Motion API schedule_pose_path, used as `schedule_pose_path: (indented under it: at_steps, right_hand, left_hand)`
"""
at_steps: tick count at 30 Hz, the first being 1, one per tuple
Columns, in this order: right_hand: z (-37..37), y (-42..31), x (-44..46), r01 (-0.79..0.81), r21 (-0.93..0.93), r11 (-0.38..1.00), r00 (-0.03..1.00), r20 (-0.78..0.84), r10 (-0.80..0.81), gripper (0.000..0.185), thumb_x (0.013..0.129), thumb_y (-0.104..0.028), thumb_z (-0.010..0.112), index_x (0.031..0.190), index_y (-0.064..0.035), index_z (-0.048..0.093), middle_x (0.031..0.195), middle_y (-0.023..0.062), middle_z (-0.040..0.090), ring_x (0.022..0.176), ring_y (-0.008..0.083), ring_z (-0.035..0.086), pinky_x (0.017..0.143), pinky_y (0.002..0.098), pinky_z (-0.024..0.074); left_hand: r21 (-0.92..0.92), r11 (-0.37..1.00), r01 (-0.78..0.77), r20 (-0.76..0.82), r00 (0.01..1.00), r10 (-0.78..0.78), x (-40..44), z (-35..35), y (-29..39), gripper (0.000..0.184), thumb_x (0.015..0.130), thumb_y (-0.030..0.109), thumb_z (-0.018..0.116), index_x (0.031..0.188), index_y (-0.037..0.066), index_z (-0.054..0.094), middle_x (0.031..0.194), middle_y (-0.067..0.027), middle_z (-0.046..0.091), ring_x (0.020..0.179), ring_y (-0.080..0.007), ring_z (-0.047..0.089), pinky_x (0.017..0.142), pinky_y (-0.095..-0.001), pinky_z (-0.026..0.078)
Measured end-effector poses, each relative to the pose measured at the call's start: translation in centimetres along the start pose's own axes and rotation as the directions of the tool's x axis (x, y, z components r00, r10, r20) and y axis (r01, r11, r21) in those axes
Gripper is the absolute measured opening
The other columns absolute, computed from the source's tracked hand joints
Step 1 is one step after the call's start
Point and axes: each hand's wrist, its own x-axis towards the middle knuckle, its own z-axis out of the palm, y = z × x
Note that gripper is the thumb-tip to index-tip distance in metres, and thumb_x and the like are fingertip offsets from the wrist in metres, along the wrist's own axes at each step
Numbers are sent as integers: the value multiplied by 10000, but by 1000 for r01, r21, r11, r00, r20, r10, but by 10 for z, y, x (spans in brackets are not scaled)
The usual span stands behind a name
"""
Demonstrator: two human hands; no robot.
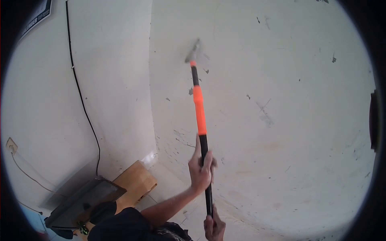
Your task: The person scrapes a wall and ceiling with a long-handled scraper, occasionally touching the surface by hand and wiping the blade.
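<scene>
A long-handled scraper (pixel 200 108), with a black and orange pole, stretches up along the pale wall (pixel 289 120). Its grey, slightly blurred head (pixel 193 51) is at the wall surface, near several dark scuffs and chipped spots. Halfway down the pole, my left hand (pixel 200 172) is wrapped round the black section, with one finger lying along it. Lower, at the bottom edge of the view, my right hand (pixel 214 229) grips the pole's end.
On the lower left stand a dark flat-screen monitor or television (pixel 86 203) and a wooden piece of furniture (pixel 136 180). A black cable (pixel 82 100) runs down the left wall, near a socket (pixel 11 146). A dark object (pixel 374 120) sits at the right edge.
</scene>
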Motion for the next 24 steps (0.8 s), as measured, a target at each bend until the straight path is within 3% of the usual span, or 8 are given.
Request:
schedule_pose_path:
  at_steps: [1, 3, 5, 13, 15, 20, 21, 24]
  right_hand:
    - [7, -6, 14, -9, 6, 1000, 1000, 5, 9, 589, 1080, -408, 520, 1525, -23, 491, 661, -40, 419, 589, 78, 373, 520, 280, 326]
    - [12, -18, 41, 110, -105, 988, 994, 37, -107, 564, 1088, -261, 521, 1550, 40, 399, 624, -3, 535, 548, 78, 512, 515, 252, 424]
    - [23, -52, 49, 101, -67, 993, 994, 51, -97, 557, 1087, -244, 523, 1548, 42, 401, 624, -3, 530, 556, 75, 502, 520, 252, 424]
    - [23, -19, 10, 14, 9, 1000, 999, 30, -14, 537, 1066, -194, 555, 1538, 29, 431, 632, -12, 532, 572, 68, 510, 534, 258, 439]
    - [15, -1, -12, -4, 37, 999, 999, -48, 6, 581, 1083, -396, 512, 1521, -15, 491, 656, -40, 404, 589, 77, 365, 520, 274, 319]
    - [7, 46, -35, 7, -113, 994, 999, -42, -11, 546, 1088, -361, 512, 1505, -7, 508, 653, -38, 381, 587, 73, 347, 507, 279, 291]
    - [11, 44, -28, 46, -188, 981, 998, -39, -55, 535, 1088, -348, 515, 1498, -4, 515, 655, -39, 376, 586, 72, 339, 503, 284, 282]
    - [21, 47, -24, 99, -125, 987, 992, -61, -107, 499, 1081, -280, 544, 1485, 10, 522, 637, -32, 360, 565, 75, 298, 480, 303, 260]
  left_hand:
    - [-24, 999, 28, -18, 999, -29, 16, 0, 10, 671, 1068, 129, 490, 1648, 71, 158, 631, -18, 544, 384, -37, 427, 325, -224, 351]
    - [-58, 997, 53, -55, 997, -56, 41, -1, 29, 673, 1067, 139, 499, 1647, 72, 163, 633, -21, 545, 375, -40, 422, 319, -226, 350]
    - [-66, 997, -37, -22, 999, 36, 58, -12, 45, 675, 1066, 145, 510, 1645, 71, 172, 631, -28, 545, 363, -43, 415, 307, -230, 350]
    - [-11, 997, 77, -26, 997, -77, 16, -18, 20, 674, 1070, 142, 505, 1647, 75, 164, 631, -27, 560, 380, -40, 437, 319, -230, 368]
    - [4, 992, 124, -13, 992, -124, -15, -14, 1, 680, 1075, 131, 497, 1651, 73, 140, 637, -20, 568, 386, -41, 442, 339, -227, 370]
    - [-46, 975, 219, -36, 975, -221, -32, -15, -17, 708, 1068, 113, 523, 1652, 73, 125, 641, -12, 566, 401, -36, 442, 360, -215, 385]
    - [-53, 977, 208, -28, 977, -210, -29, -16, -20, 708, 1068, 113, 523, 1652, 73, 125, 641, -12, 566, 401, -36, 442, 360, -215, 385]
    - [12, 995, 103, -23, 994, -103, -26, -23, -27, 706, 1080, 146, 510, 1653, 71, 106, 661, -16, 556, 430, -32, 442, 348, -208, 375]
